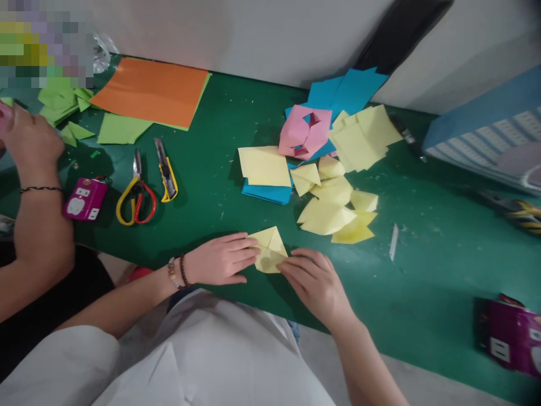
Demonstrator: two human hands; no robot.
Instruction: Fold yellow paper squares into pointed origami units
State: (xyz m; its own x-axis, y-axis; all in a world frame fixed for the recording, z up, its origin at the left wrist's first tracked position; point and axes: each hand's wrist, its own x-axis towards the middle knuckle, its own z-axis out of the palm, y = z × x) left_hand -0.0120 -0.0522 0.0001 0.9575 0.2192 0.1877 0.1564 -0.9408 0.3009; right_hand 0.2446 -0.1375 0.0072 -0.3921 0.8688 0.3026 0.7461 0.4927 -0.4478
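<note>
1. Head view: our folded yellow paper (271,251) lies toward six o'clock.
2. Our left hand (222,259) lies flat, fingers extended, at its nine o'clock; our right hand (319,285) touches four o'clock, pinch unclear.
3. It seems light, easily creased; we should hold its edges.

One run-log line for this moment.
left hand: on pointed, folded pale-yellow paper | right hand: at its right edge | beyond: clustered folded yellow paper pieces
</note>
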